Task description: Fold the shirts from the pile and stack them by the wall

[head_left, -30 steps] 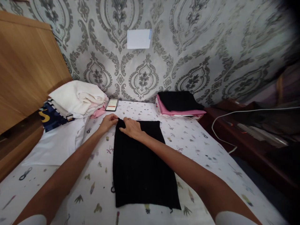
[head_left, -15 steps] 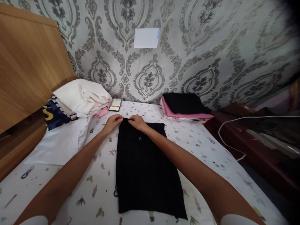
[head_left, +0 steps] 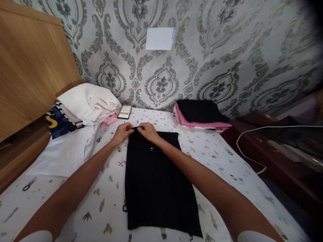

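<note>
Left hand (head_left: 123, 131) and right hand (head_left: 148, 131) pinch the flat-laid black garment's (head_left: 160, 191) far-left corner; the folded stack (head_left: 199, 111) looks done, the loose clothes heap (head_left: 87, 101) not.

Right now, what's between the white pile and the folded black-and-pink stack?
In the head view: a small dark-edged item, partly pixelated, by the white pile, then printed sheet up to the folded stack. The black cloth lies nearer the camera.
</note>
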A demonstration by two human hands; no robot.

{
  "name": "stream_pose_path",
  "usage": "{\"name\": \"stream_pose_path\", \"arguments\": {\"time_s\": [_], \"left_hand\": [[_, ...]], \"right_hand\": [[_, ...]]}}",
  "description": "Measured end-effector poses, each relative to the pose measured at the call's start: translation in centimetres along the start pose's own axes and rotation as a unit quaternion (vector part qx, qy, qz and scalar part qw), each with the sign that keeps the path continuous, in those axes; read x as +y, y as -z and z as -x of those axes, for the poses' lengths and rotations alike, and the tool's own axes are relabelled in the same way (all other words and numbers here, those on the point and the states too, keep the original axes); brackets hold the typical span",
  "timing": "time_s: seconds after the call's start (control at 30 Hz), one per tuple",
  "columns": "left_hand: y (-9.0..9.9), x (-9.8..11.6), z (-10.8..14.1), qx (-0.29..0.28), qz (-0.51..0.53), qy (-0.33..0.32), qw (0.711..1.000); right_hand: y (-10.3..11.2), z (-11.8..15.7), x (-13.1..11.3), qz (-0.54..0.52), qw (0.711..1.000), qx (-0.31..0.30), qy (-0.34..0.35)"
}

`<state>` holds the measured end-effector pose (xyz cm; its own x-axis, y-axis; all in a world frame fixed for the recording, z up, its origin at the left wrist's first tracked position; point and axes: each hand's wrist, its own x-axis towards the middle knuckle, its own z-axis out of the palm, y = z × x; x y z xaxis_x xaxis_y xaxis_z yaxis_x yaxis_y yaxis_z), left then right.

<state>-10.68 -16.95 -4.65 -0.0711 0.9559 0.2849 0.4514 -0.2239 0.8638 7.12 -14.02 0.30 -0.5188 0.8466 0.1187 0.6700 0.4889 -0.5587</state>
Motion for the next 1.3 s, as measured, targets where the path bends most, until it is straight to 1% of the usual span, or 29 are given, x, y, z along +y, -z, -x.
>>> {"name": "stream_pose_path", "arguments": {"time_s": [0.17, 0.27, 0.33, 0.43, 0.47, 0.53, 0.63, 0.77, 0.87, 0.93, 0.97, 1.0, 1.03, 1.1, 1.13, 1.17, 1.2, 1.3], "left_hand": [[0.0, 0.4, 0.1, -0.003, -0.017, 0.001, 1.0], [0.4, 0.5, 0.0, -0.017, -0.012, -0.005, 1.0], [0.9, 0.6, -0.1, -0.038, 0.0, -0.005, 0.999], [1.8, 0.5, -0.2, -0.088, 0.013, 0.011, 0.996], [1.9, 0.6, -0.2, -0.102, -0.001, 0.019, 0.995], [2.1, 0.7, -0.2, -0.114, -0.064, 0.033, 0.991], [1.9, 0.9, -0.2, -0.11, -0.149, 0.043, 0.982], [1.8, 1.4, -0.2, -0.1, -0.181, 0.054, 0.977], [2.3, 2.4, 0.3, -0.079, -0.202, 0.058, 0.974], [2.5, 3.5, 1.2, -0.049, -0.24, 0.033, 0.969], [2.5, 4.2, 1.8, -0.044, -0.263, 0.005, 0.964], [2.5, 4.8, 2.4, -0.053, -0.285, -0.033, 0.956], [2.4, 5.4, 3.1, -0.079, -0.303, -0.08, 0.946], [2.3, 6.3, 4.7, -0.167, -0.321, -0.169, 0.917], [2.3, 6.6, 5.5, -0.209, -0.326, -0.198, 0.9], [2.5, 6.7, 6.2, -0.236, -0.331, -0.215, 0.888], [2.9, 6.7, 6.8, -0.251, -0.336, -0.219, 0.881], [4.4, 6.5, 8.1, -0.25, -0.341, -0.199, 0.884]], "right_hand": [[-0.5, 0.2, -0.2, 0.018, 0.999, 0.011, 0.037], [-0.8, 0.2, -0.2, 0.015, 0.999, 0.025, 0.04], [-1.0, 0.2, -0.1, -0.008, 0.999, 0.028, 0.033], [-1.1, 0.1, 0.1, -0.041, 0.998, 0.035, 0.024], [-1.2, 0.1, 0.1, -0.05, 0.998, 0.038, 0.021], [-1.4, 0.0, 0.3, -0.068, 0.996, 0.047, 0.018], [-1.8, -0.1, 0.6, -0.092, 0.994, 0.063, 0.016], [-2.5, -0.1, 1.1, -0.116, 0.991, 0.064, 0.012], [-3.0, 0.0, 1.5, -0.116, 0.991, 0.066, 0.005], [-3.2, 0.0, 1.5, -0.11, 0.992, 0.065, 0.001], [-3.2, 0.1, 1.5, -0.105, 0.992, 0.062, 0.004], [-3.2, 0.1, 1.4, -0.099, 0.993, 0.057, 0.012], [-3.1, 0.1, 1.4, -0.091, 0.994, 0.05, 0.022], [-2.9, 0.3, 1.1, -0.071, 0.996, 0.037, 0.042], [-2.7, 0.5, 1.0, -0.065, 0.996, 0.031, 0.051], [-2.6, 0.7, 1.0, -0.061, 0.996, 0.025, 0.063], [-2.4, 0.9, 0.9, -0.061, 0.995, 0.02, 0.076], [-2.1, 1.7, 0.9, -0.073, 0.991, 0.02, 0.113]]}}
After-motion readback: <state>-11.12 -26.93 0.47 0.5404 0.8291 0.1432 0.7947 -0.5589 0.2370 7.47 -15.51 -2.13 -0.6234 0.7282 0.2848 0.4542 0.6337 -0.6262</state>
